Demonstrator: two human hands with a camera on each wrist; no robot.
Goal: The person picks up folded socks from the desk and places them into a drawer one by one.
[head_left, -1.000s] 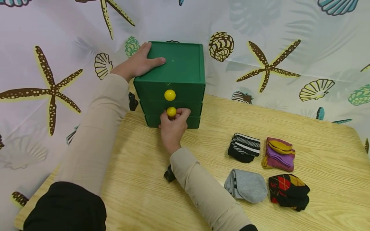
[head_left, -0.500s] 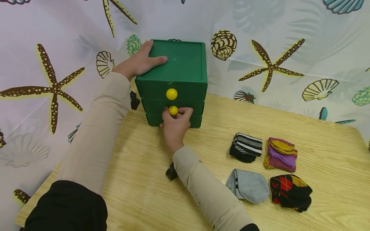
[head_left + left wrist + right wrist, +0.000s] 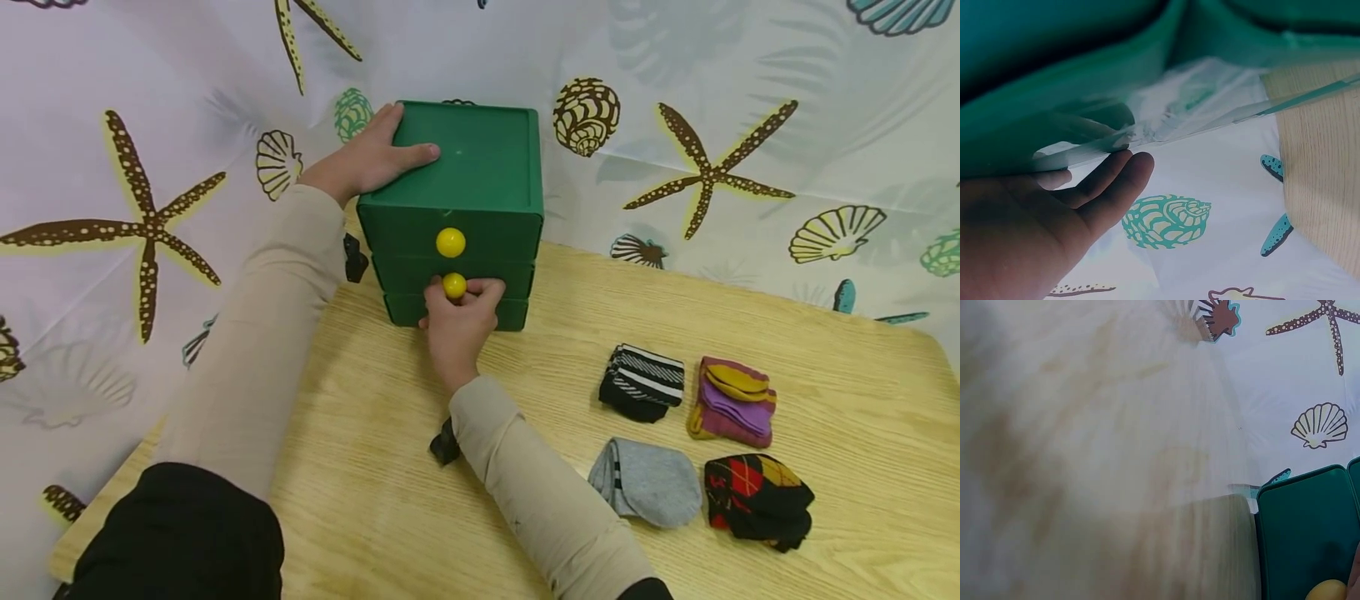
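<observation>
A green three-drawer box (image 3: 480,167) stands on the table in the head view, its drawers looking closed. My left hand (image 3: 367,162) rests on its top left edge, thumb laid across the lid and fingers over the side. In the left wrist view, fingers (image 3: 1107,187) lie along the clear side wall. My right hand (image 3: 461,329) pinches the yellow knob (image 3: 453,286) of the middle drawer between thumb and curled fingers. Above it, the top drawer's yellow knob (image 3: 450,242) is untouched. The bottom drawer's middle is hidden behind the right hand.
To the right lie folded socks: a black-and-white striped pair (image 3: 642,383), a purple-and-mustard pair (image 3: 733,402), a grey pair (image 3: 648,483) and a red-and-black argyle pair (image 3: 757,502). A curtain (image 3: 750,50) printed with starfish and shells hangs behind the wooden table (image 3: 360,467).
The head view has drifted slightly, so everything sits a little further right in it. Both hands keep their places on the box and knob, and the drawers look the same.
</observation>
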